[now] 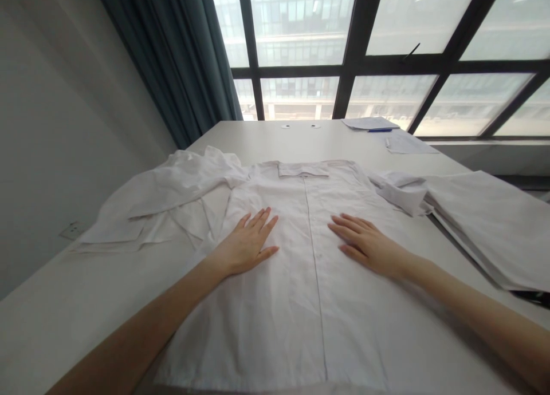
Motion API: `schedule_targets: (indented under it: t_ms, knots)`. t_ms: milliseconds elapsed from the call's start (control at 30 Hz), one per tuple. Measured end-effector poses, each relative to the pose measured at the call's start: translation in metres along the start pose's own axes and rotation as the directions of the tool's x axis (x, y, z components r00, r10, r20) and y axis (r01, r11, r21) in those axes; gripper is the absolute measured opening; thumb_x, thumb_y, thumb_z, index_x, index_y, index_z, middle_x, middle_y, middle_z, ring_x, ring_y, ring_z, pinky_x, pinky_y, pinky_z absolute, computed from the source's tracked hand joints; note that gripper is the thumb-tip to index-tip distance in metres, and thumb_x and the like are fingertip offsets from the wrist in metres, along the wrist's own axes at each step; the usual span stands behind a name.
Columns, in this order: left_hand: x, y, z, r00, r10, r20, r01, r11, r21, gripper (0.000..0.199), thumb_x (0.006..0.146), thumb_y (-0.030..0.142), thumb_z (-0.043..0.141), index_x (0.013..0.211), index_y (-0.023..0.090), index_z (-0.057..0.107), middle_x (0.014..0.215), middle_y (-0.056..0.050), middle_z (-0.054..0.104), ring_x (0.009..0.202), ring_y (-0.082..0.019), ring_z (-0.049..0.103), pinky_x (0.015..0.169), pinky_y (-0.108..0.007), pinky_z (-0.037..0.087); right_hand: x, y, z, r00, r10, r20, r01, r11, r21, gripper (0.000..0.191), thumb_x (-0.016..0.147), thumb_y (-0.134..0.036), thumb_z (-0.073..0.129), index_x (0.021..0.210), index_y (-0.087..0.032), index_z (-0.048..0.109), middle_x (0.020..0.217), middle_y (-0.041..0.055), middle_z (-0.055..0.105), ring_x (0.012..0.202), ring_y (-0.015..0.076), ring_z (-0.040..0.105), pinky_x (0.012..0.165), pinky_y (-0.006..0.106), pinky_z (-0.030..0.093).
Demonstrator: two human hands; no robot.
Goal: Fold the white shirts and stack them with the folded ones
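A white button-front shirt lies spread out on the white table, its collar at the far end and its hem toward me. The button line runs down the middle between my hands. My left hand rests flat on the left half of the shirt, fingers spread. On the right half lies my right hand, palm down with its fingers stretched out. Neither hand grips the cloth. The shirt's right sleeve looks bunched beside its shoulder.
More white garments lie heaped at the left. A folded white cloth sits at the right edge. Papers and a blue pen are at the far right, before the window. A dark curtain hangs behind.
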State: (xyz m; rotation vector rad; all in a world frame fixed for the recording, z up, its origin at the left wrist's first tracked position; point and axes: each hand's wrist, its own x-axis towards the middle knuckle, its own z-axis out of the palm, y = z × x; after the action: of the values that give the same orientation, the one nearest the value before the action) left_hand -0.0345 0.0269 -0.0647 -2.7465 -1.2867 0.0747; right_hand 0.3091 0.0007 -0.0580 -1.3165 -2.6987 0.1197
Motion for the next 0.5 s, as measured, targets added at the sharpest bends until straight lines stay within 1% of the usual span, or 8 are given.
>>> schedule_targets:
  t_ms: [67,133,233,333,400,433,467,500]
  knots:
    - [0.0,0.005,0.001,1.0,0.017,-0.014,-0.017,1.0,0.0,0.069,0.1,0.057,0.025,0.153,0.014,0.025,0.161,-0.017,0.02,0.149,-0.027,0.016,0.118,-0.045,0.015,-0.002,0.003,0.012,1.0,0.02,0.005,-0.02,1.0,-0.022,0.056,0.101,-0.046,0.032,0.152,-0.023,0.034,0.158,0.0098,0.032,0.146,0.0274,0.025,0.116,0.053,0.026]
    - [0.0,0.009,0.001,0.998,0.054,-0.017,-0.054,0.998,-0.013,0.069,0.099,0.059,0.023,0.153,0.016,0.026,0.161,-0.015,0.018,0.15,-0.027,0.015,0.118,-0.046,0.014,-0.004,0.003,0.018,1.0,0.026,0.008,-0.025,0.999,-0.037,0.056,0.101,-0.048,0.032,0.153,-0.028,0.031,0.159,0.008,0.028,0.147,0.0274,0.022,0.116,0.053,0.024]
    - [-0.005,0.015,-0.001,0.994,0.109,-0.002,-0.109,0.993,-0.045,0.07,0.099,0.061,0.023,0.153,0.018,0.027,0.162,-0.015,0.016,0.15,-0.028,0.014,0.118,-0.047,0.015,-0.006,0.002,0.019,1.0,0.016,0.007,-0.016,0.999,-0.046,0.056,0.101,-0.049,0.032,0.153,-0.031,0.03,0.16,0.0073,0.026,0.147,0.0282,0.022,0.116,0.054,0.024]
    - [-0.008,0.015,-0.006,0.986,0.166,0.017,-0.164,0.983,-0.085,0.07,0.097,0.064,0.025,0.153,0.021,0.027,0.161,-0.014,0.019,0.149,-0.028,0.016,0.118,-0.047,0.015,-0.006,0.004,0.015,1.0,0.002,0.02,-0.002,1.0,-0.026,0.058,0.1,-0.051,0.032,0.154,-0.03,0.029,0.16,0.0083,0.026,0.147,0.0286,0.022,0.116,0.054,0.024]
    - [-0.004,0.006,-0.013,0.981,0.191,0.034,-0.186,0.976,-0.115,0.065,0.099,0.061,0.024,0.152,0.025,0.032,0.159,-0.01,0.027,0.148,-0.025,0.022,0.119,-0.046,0.012,-0.004,0.004,0.009,0.999,0.007,0.043,-0.007,1.0,0.004,0.058,0.099,-0.053,0.033,0.152,-0.029,0.034,0.159,0.0091,0.03,0.146,0.0298,0.026,0.114,0.054,0.027]
    - [0.001,-0.001,-0.017,0.982,0.187,0.038,-0.181,0.975,-0.127,0.059,0.101,0.057,0.021,0.15,0.027,0.035,0.157,-0.008,0.033,0.147,-0.024,0.025,0.119,-0.045,0.011,-0.001,0.004,0.005,0.999,0.014,0.05,-0.015,1.0,0.02,0.057,0.099,-0.053,0.034,0.15,-0.028,0.038,0.157,0.0093,0.034,0.144,0.0305,0.03,0.113,0.054,0.029]
    - [0.009,-0.011,-0.022,0.987,0.156,0.037,-0.15,0.98,-0.132,0.055,0.103,0.051,0.02,0.148,0.028,0.039,0.155,-0.006,0.039,0.146,-0.022,0.028,0.119,-0.044,0.011,0.003,0.004,0.001,0.998,0.021,0.051,-0.022,0.999,0.034,0.056,0.099,-0.053,0.035,0.148,-0.027,0.042,0.155,0.0094,0.038,0.142,0.0306,0.034,0.112,0.054,0.031]
    - [0.019,-0.024,-0.026,0.995,0.097,0.02,-0.094,0.988,-0.12,0.053,0.103,0.048,0.021,0.147,0.026,0.042,0.153,-0.006,0.041,0.145,-0.022,0.03,0.119,-0.043,0.012,0.009,0.004,-0.002,0.999,0.021,0.046,-0.023,0.999,0.048,0.054,0.099,-0.051,0.036,0.145,-0.026,0.047,0.152,0.0096,0.043,0.14,0.0301,0.038,0.111,0.053,0.033]
